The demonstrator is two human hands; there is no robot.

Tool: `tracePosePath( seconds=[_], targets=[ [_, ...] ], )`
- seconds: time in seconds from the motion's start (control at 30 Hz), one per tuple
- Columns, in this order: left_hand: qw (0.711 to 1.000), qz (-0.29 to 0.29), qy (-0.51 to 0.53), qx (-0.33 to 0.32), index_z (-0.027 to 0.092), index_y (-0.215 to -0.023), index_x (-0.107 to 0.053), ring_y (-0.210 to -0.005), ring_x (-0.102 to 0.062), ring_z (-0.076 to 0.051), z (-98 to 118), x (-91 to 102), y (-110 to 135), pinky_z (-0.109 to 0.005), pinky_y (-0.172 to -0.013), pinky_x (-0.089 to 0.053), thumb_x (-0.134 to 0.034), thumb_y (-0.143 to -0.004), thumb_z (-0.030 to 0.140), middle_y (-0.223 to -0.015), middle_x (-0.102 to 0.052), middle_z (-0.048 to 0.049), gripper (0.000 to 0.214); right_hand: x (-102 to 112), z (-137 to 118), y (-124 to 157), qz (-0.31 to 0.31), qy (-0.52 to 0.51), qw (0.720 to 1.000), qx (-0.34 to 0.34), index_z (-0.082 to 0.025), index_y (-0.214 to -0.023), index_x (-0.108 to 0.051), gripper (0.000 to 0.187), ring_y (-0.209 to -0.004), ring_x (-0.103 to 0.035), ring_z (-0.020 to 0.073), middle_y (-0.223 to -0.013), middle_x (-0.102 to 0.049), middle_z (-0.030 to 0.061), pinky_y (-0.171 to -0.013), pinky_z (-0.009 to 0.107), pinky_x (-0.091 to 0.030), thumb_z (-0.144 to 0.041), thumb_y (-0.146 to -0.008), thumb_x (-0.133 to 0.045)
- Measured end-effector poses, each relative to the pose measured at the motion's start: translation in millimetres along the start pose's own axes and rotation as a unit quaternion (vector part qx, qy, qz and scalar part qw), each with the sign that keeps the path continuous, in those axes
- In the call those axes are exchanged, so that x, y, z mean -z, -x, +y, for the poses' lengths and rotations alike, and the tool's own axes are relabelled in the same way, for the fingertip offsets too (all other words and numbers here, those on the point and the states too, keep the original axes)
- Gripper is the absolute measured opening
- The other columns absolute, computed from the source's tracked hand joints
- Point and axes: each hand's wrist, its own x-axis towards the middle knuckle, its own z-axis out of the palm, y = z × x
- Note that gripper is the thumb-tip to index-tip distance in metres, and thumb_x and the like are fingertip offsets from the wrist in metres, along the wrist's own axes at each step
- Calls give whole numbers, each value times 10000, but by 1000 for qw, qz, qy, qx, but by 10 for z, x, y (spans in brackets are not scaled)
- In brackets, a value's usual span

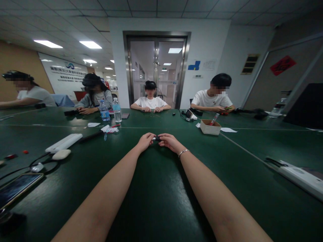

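Both of my arms stretch forward over the dark green table (156, 188). Between my hands is a small, short black object with a silver end (156, 138), too small to name. The fingers of my left hand (145, 142) are closed on its silver end. My right hand (172, 142), with a bracelet (183, 153) at the wrist, pinches the black end. The object lies about level, just above or on the tabletop; I cannot tell which. My fingertips hide parts of it.
At left are a phone (20, 188), a white power strip (64, 143), a white mouse-shaped item (61, 154) and cables. Water bottles (117, 111) and papers stand farther back. A small box (210, 127) is ahead right, a white device (302, 178) far right. Several people sit across.
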Motion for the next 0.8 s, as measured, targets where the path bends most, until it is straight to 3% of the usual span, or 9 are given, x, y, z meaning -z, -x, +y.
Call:
tracePosePath(
  seconds=[0.1, 0.23, 0.37, 0.47, 0.6, 0.8],
  targets=[
    [1000, -6, 9, 6, 125, -907, -590, -440, -426, -78, 31, -8, 15, -190, -449, -319, -373, -822, 384, -504, -476, 28, 349, -6, -3, 6, 2, 0, 1000, 2, -78, -930, -560, 156, -504, -621, 120, -629, -623, 62, -496, 190, -535, 6, -825, -481],
    [999, -11, 36, 26, 125, -906, -571, -419, -431, -78, 84, -29, 30, -186, -440, -311, -388, -789, 279, -485, -488, 32, 266, -17, -7, 8, -4, 16, 1000, 2, -83, -936, -553, 166, -487, -608, 105, -619, -614, 41, -474, 171, -521, 9, -830, -464],
    [1000, 12, 20, 5, 138, -873, -533, -430, -433, -80, 72, -30, 46, -195, -461, -330, -452, -767, 283, -489, -480, 46, 197, -36, -10, 2, -30, 107, 994, 3, -95, -900, -567, 163, -421, -558, 71, -608, -603, 6, -380, 125, -453, 16, -795, -512],
    [997, 39, -51, -34, 165, -813, -499, -477, -453, -87, 43, -24, 68, -207, -494, -346, -502, -755, 372, -537, -492, 48, 216, -52, -1, -5, -46, 191, 980, 20, -99, -848, -578, 177, -395, -519, 50, -599, -596, -15, -359, 114, -422, 35, -732, -582],
    [980, 47, -179, -68, 180, -779, -497, -554, -471, -106, 53, -41, 92, -219, -523, -342, -542, -719, 469, -596, -507, 38, 298, -99, 38, -15, -19, 271, 961, 46, -106, -772, -582, 168, -369, -474, 42, -514, -542, -48, -340, 111, -384, 35, -686, -617],
    [962, 4, -270, -38, 183, -783, -514, -608, -516, -137, 218, -41, 115, -234, -545, -345, -525, -720, 496, -639, -555, 13, 318, -270, 111, -11, -10, 261, 961, 94, -121, -844, -568, 216, -393, -500, 50, -565, -548, -41, -341, 116, -392, 47, -724, -502]
  ],
)
